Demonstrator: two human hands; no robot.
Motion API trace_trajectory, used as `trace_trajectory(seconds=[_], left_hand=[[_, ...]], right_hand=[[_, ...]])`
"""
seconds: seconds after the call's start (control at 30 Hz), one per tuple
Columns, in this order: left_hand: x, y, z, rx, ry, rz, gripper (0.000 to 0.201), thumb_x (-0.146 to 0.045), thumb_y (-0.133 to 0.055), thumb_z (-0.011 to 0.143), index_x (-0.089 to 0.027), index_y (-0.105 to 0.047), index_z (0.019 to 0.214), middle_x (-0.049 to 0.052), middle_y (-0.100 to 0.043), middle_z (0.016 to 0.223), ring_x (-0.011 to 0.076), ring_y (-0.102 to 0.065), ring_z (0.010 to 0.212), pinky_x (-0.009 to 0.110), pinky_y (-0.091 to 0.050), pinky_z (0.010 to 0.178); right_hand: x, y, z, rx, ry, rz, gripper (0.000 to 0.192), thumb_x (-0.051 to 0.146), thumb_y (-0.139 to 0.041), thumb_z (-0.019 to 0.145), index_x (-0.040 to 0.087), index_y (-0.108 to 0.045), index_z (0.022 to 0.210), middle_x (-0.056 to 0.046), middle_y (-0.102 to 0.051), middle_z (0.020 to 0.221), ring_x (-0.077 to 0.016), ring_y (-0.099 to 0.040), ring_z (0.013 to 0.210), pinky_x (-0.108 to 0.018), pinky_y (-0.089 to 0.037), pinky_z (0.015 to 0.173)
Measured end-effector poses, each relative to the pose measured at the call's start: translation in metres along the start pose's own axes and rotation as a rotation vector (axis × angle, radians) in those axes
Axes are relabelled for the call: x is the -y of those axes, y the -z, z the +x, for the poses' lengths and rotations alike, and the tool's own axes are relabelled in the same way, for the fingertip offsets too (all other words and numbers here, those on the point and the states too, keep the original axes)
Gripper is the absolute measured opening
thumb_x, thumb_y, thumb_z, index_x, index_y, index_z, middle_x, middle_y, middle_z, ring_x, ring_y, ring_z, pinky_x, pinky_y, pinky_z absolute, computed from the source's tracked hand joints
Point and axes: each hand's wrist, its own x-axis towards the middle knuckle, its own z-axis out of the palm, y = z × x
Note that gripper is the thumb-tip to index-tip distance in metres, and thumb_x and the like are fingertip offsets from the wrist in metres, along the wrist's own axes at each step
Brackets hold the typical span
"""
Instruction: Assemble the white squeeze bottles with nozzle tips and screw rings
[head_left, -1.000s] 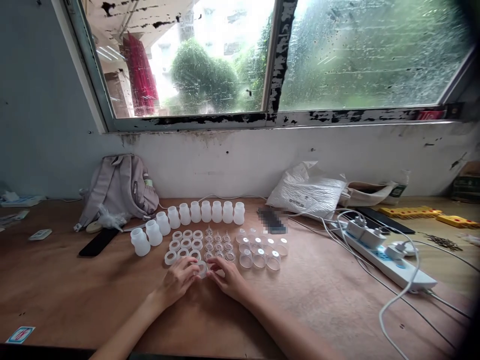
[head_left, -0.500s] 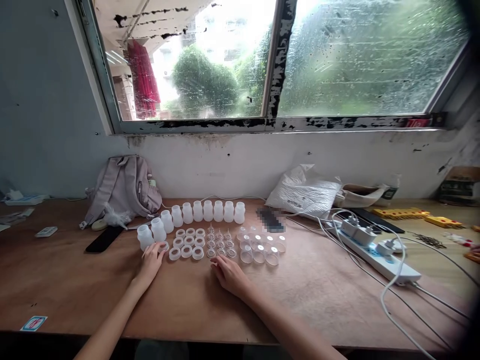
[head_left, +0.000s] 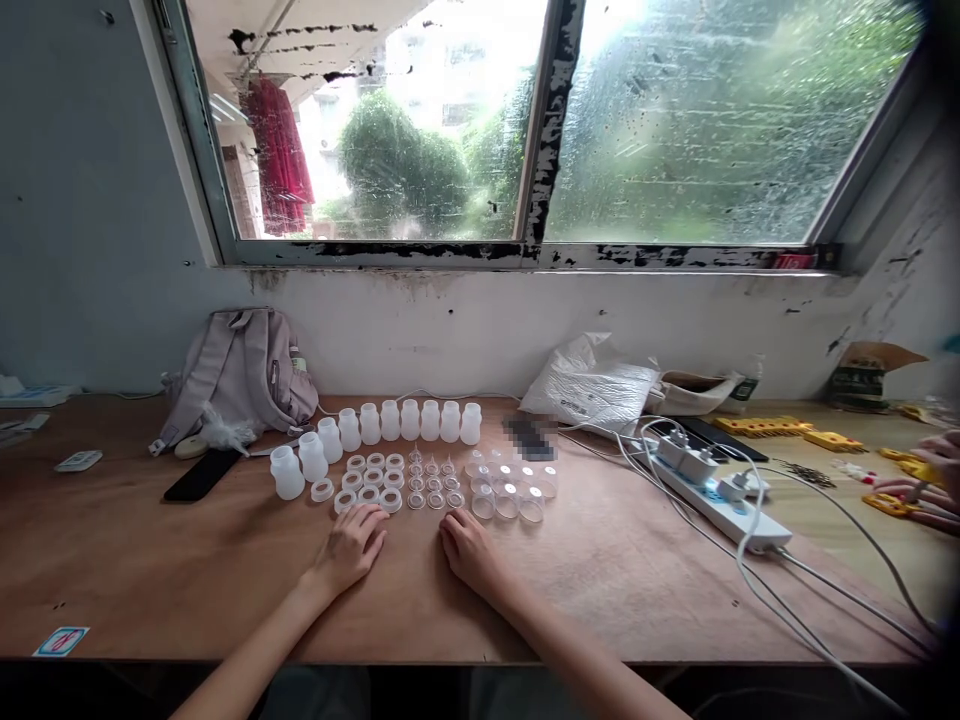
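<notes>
My left hand (head_left: 350,548) rests palm down on the wooden table (head_left: 150,570), fingers loosely apart, just below the white rings (head_left: 370,480). My right hand (head_left: 469,548) lies flat beside it, below the small clear nipples (head_left: 433,482) and the clear caps (head_left: 510,488). Neither hand holds anything. A curved row of several white plastic bottles (head_left: 390,422) stands behind the small parts. One white ring (head_left: 322,490) lies alone to the left, next to the nearest bottle (head_left: 286,472).
A grey backpack (head_left: 240,375) and a black phone (head_left: 201,474) lie at the left. A white plastic bag (head_left: 592,385), a power strip (head_left: 712,490) with trailing cables and yellow parts (head_left: 780,428) sit at the right. Another person's hands (head_left: 926,480) work at the far right edge.
My left hand reached left, set a ring down by the nearest bottle, then came back toward the middle. My right hand stayed near the centre. The view shifted slightly right.
</notes>
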Motion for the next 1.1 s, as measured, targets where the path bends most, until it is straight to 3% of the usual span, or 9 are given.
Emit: trace_trajectory(seconds=[0.17, 0.27, 0.4, 0.53, 0.8, 0.97, 1.1], left_hand=[[-0.004, -0.014, 0.014, -0.071, 0.129, 0.131, 0.031, -0.026, -0.045, 0.079, -0.02, -0.052, 0.109, 0.01, -0.054, 0.113, 0.0255, -0.046, 0.106, 0.043, -0.032, 0.091], [-0.004, -0.022, 0.018, -0.091, 0.202, 0.183, 0.027, -0.029, -0.046, 0.079, -0.022, -0.055, 0.104, 0.011, -0.053, 0.114, 0.0269, -0.045, 0.108, 0.046, -0.03, 0.09], [-0.004, -0.024, 0.019, -0.086, 0.208, 0.176, 0.019, -0.028, -0.047, 0.079, -0.023, -0.058, 0.093, 0.009, -0.056, 0.109, 0.026, -0.046, 0.106, 0.046, -0.03, 0.089], [-0.001, -0.024, 0.017, -0.083, 0.134, 0.086, 0.015, -0.027, -0.046, 0.08, -0.021, -0.059, 0.086, 0.007, -0.059, 0.101, 0.0231, -0.05, 0.101, 0.039, -0.037, 0.084], [0.001, -0.023, 0.016, -0.098, 0.06, -0.026, 0.016, -0.027, -0.045, 0.082, -0.02, -0.057, 0.088, 0.005, -0.06, 0.094, 0.0208, -0.053, 0.093, 0.037, -0.043, 0.08], [-0.001, -0.02, 0.015, -0.067, 0.038, -0.045, 0.015, -0.027, -0.046, 0.082, -0.02, -0.058, 0.087, 0.006, -0.06, 0.097, 0.0206, -0.054, 0.094, 0.037, -0.045, 0.081], [0.001, -0.021, 0.013, -0.064, 0.023, -0.108, 0.017, -0.026, -0.044, 0.083, -0.02, -0.059, 0.09, 0.007, -0.06, 0.106, 0.0202, -0.056, 0.096, 0.036, -0.047, 0.081]], right_hand=[[-0.006, -0.007, 0.0, -0.089, -0.091, 0.015, 0.032, 0.007, -0.035, 0.079, 0.017, -0.049, 0.106, -0.013, -0.047, 0.114, -0.021, -0.049, 0.104, -0.035, -0.045, 0.084], [-0.01, -0.012, 0.0, -0.09, -0.162, 0.02, 0.038, 0.007, -0.036, 0.078, 0.017, -0.045, 0.114, -0.013, -0.041, 0.124, -0.0226, -0.043, 0.114, -0.037, -0.043, 0.089], [-0.012, -0.016, 0.0, -0.071, -0.203, 0.009, 0.045, 0.006, -0.04, 0.075, 0.016, -0.043, 0.119, -0.014, -0.039, 0.128, -0.024, -0.037, 0.12, -0.038, -0.038, 0.093], [-0.013, -0.021, 0.0, -0.076, -0.209, -0.05, 0.044, 0.006, -0.042, 0.074, 0.013, -0.045, 0.117, -0.018, -0.033, 0.133, -0.0269, -0.041, 0.115, -0.041, -0.039, 0.09], [-0.024, -0.027, 0.001, -0.104, -0.185, 0.011, 0.05, 0.01, -0.041, 0.074, 0.011, -0.037, 0.124, -0.017, -0.041, 0.127, -0.0267, -0.037, 0.119, -0.043, -0.036, 0.095], [-0.018, -0.016, 0.001, -0.187, -0.16, 0.121, 0.05, 0.006, -0.037, 0.073, 0.013, -0.038, 0.123, -0.014, -0.041, 0.125, -0.0225, -0.041, 0.116, -0.039, -0.04, 0.093], [-0.008, -0.001, 0.0, -0.18, -0.081, 0.13, 0.046, 0.007, -0.039, 0.075, 0.016, -0.043, 0.12, -0.012, -0.046, 0.121, -0.0217, -0.043, 0.111, -0.039, -0.039, 0.092]])
